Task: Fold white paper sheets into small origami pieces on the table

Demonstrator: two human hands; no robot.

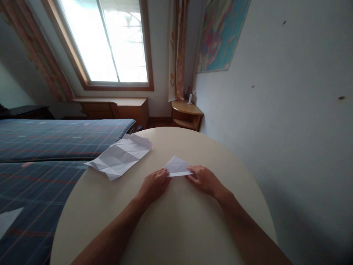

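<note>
At the far left, a white paper piece [9, 222] lies on the plaid mattress [63, 138], outside the table's left edge. A creased sheet [121, 156] lies across the far-left edge of the round table [176, 228]; its left corner projects past that edge.

The left hand [154, 186] is positioned between the creased sheet and the table's centre. Its fingers are closed in a pinch on the left end of the folded paper [177, 166].

The folded paper is located inward from the far edge, between both hands. Its peak points toward the far edge; its straight fold faces the near side. A wooden corner stand [187, 107] is situated beyond the far edge.

The right hand [205, 178] grips the paper's right end, thumb and fingers closed on it. The white wall [289, 147] adjoins the right side.
</note>
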